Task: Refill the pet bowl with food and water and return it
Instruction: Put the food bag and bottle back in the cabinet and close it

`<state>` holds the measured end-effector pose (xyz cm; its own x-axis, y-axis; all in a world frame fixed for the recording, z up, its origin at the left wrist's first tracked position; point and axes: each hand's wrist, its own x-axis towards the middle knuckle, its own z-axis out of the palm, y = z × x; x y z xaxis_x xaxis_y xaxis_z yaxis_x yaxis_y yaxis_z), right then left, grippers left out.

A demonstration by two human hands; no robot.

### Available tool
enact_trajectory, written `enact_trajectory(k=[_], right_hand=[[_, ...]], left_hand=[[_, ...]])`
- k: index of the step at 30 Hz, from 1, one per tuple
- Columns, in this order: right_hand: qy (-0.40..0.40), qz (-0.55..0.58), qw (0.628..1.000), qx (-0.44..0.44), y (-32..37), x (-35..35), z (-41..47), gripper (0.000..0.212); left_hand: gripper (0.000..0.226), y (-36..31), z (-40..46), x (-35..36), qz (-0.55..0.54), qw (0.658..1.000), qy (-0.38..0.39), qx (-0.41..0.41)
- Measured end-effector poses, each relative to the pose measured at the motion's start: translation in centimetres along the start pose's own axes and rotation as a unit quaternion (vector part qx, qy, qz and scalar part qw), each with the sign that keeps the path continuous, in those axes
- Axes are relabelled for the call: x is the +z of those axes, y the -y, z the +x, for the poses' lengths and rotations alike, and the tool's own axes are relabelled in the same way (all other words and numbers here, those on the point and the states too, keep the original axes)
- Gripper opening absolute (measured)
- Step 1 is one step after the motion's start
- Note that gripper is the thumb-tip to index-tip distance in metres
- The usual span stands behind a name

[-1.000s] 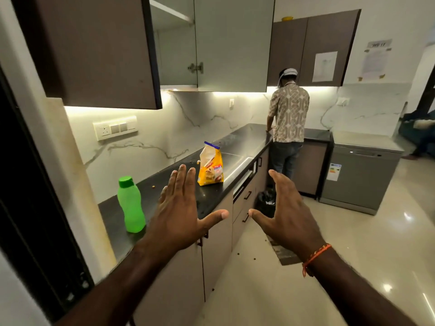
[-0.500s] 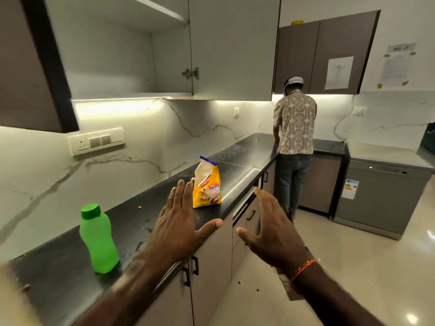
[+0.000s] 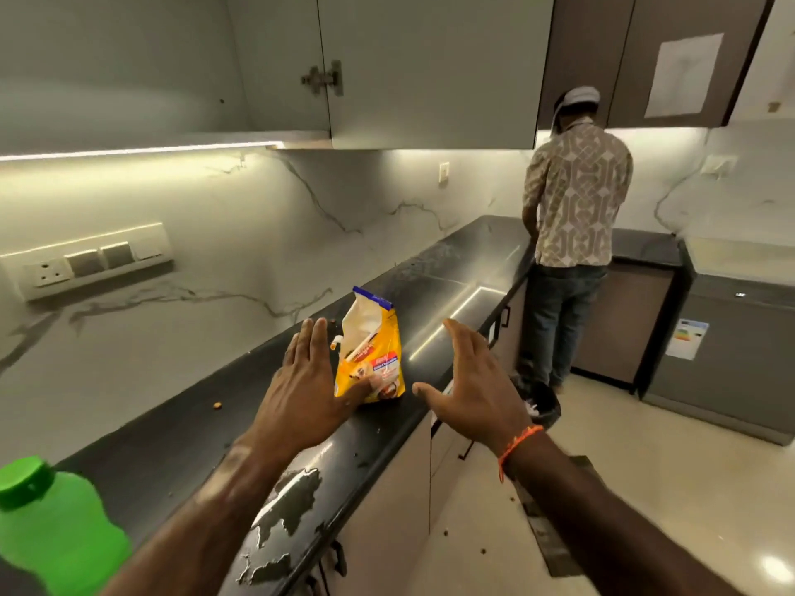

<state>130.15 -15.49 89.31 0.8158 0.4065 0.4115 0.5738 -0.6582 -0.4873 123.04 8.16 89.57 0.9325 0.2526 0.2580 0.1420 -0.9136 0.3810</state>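
Flanking the food bag (image 3: pixel 373 354), open left hand (image 3: pixel 306 389) and right hand (image 3: pixel 475 393).

Green bottle (image 3: pixel 56 535) cut by frame edge

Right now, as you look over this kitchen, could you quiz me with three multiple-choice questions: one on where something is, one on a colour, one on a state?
1. Where does the yellow food bag stand?
A. On the floor
B. On the black counter, between the two reaching hands
C. Inside the upper cabinet

2. What colour is the bottle at the near end of the counter?
A. Green
B. Red
C. Clear

3. What state is the food bag's top in?
A. Sealed flat
B. Tied with string
C. Open, its white inside showing

Answers:
1 B: the bag stands upright on the dark worktop, with the left hand and right hand spread on either side of it.
2 A: body and cap are both bright green.
3 C: the top gapes, showing its pale lining.
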Motion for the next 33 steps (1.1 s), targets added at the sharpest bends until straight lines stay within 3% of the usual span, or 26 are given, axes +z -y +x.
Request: enact_trajectory(k=[5, 9, 12, 17, 21, 24, 27, 33], right_hand=[[0.033, 0.011, 0.999, -0.014, -3.9, 3.2, 6.9, 0.103], [0.09, 0.014, 0.996, -0.024, -7.5, 6.8, 12.8, 0.108], [0.142, 0.014, 0.989, -0.031, -10.5, 10.1, 17.4, 0.116], [0.268, 0.026, 0.963, -0.021, -14.9, 15.3, 23.3, 0.135], [0.39, 0.052, 0.919, -0.006, -18.1, 19.4, 25.9, 0.15], [0.445, 0.091, 0.891, -0.011, -19.6, 21.7, 26.8, 0.144], [0.478, 0.102, 0.872, -0.02, -20.2, 23.6, 27.0, 0.132], [0.457, 0.09, 0.884, -0.039, -20.8, 27.3, 27.3, 0.101]], left_hand=[[0.13, 1.2, 5.7, 3.6, -0.01, 0.999, 0.04, -0.032], [0.155, 2.8, 10.0, 7.2, -0.031, 0.994, 0.072, -0.078], [0.156, 4.0, 13.5, 10.5, -0.031, 0.988, 0.101, -0.108], [0.154, 6.0, 18.2, 15.7, -0.083, 0.972, 0.147, -0.161], [0.16, 8.3, 20.0, 19.3, -0.148, 0.962, 0.116, -0.199], [0.164, 9.3, 19.9, 21.4, -0.162, 0.946, 0.142, -0.244], [0.147, 10.0, 19.8, 22.9, -0.226, 0.936, 0.122, -0.239], [0.126, 12.8, 19.5, 25.0, -0.283, 0.917, 0.075, -0.27]])
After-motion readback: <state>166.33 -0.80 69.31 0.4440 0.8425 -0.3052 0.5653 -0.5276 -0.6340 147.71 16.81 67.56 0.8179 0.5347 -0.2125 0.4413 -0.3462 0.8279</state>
